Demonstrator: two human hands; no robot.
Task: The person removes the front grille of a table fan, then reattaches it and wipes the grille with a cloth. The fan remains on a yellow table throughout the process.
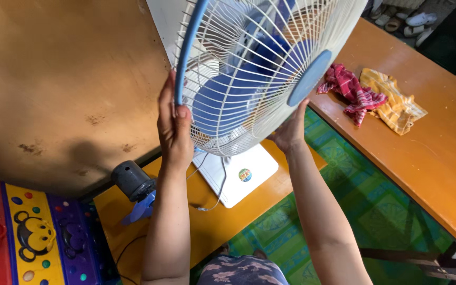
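Note:
A white wire fan cage (249, 63) with a blue rim and a blue round centre cap is held up in front of me, blue blades showing behind the wires. My left hand (174, 124) grips the blue rim on the cage's left side. My right hand (291, 129) holds the cage from below on the right, under the centre cap. The fan's white square base (244, 177) rests on an orange surface below.
A dark grey motor part with a blue blade (133, 184) lies on the low orange table. Red checked cloth (352, 89) and yellow cloth (394, 100) lie on the long orange bench at right. A colourful toy panel (27, 232) is lower left, and a green patterned mat (354, 200) covers the floor.

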